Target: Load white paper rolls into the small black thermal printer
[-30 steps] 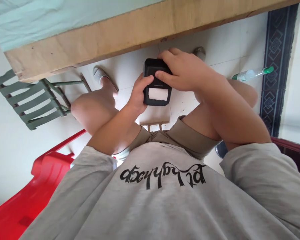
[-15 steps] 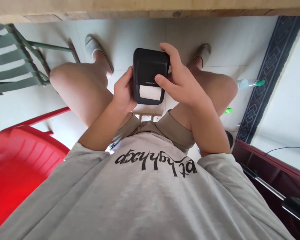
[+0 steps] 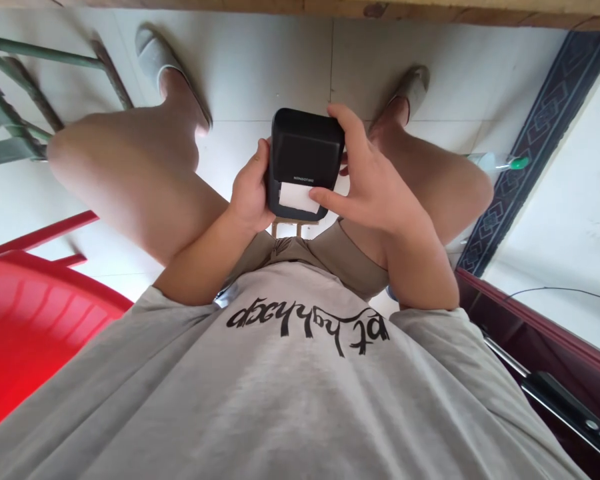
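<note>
A black portable label printer [image 3: 307, 143] with rounded corners is held over my lap. A strip of white paper [image 3: 295, 197] shows in the slot at its near end, below small pale lettering. My left hand [image 3: 253, 190] grips the printer's left side, thumb along the edge and the other fingers hidden beneath. At the right side, my right hand [image 3: 373, 177] curls around the body. Its thumb tip touches the right part of the paper, and its index finger lies at the far right corner.
A wooden table edge [image 3: 280, 8] crosses the top. On the left are a red plastic chair [image 3: 45, 313] and a green-framed folding chair [image 3: 45, 53]. A bottle with a green cap [image 3: 519, 163] is beyond my right knee. A black-handled object [image 3: 565, 403] lies lower right.
My right thumb has slid from the printer's cover down onto the white paper. The printer sits slightly lower in view, and the camera view has shifted.
</note>
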The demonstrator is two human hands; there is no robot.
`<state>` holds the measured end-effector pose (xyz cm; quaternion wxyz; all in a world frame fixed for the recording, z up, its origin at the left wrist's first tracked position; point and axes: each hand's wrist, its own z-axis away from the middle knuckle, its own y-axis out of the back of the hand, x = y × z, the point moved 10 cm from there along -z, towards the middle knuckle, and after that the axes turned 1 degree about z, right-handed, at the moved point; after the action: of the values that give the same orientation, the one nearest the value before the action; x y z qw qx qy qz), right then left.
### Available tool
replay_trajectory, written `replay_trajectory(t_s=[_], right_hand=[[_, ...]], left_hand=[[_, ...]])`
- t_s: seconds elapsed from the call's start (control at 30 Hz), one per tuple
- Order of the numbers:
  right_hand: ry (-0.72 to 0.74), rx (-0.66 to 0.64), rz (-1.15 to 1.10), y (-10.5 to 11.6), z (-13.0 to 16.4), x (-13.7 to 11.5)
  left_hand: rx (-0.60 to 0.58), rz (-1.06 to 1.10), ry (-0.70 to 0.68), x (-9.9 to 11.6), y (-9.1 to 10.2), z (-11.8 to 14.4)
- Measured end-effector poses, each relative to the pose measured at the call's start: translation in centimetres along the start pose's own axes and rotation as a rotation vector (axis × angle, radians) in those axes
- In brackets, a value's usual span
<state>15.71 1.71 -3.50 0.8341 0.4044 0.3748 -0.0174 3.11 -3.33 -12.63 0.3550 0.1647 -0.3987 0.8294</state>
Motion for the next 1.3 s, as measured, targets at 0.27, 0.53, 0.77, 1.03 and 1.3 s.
replay_trajectory(t_s=[0.27, 0.53, 0.77, 1.03, 1.3], right_hand=[[0.058, 0.053, 0.087, 1.2, 0.2, -0.6], [0.046, 0.066, 0.070, 1.0, 0.4, -0.8], [0.020, 0.494, 0.072, 3.4, 1.4, 1.5], [-0.088, 0.518, 0.215, 2.7, 1.6, 2.3], [-0.212, 0.056, 0.450, -0.9, -0.5, 0.2]], left_hand=[[-0.100, 0.035, -0.053, -0.2, -0.4, -0.3], [0.050, -0.039, -0.081, -0.3, 1.2, -0.6], [-0.066, 0.042, -0.059, -0.9, 0.0, -1.2], [-0.059, -0.112, -0.043, -2.0, 0.6, -1.3], [-0.028, -0.120, -0.052, -1.8, 0.4, -1.0]])
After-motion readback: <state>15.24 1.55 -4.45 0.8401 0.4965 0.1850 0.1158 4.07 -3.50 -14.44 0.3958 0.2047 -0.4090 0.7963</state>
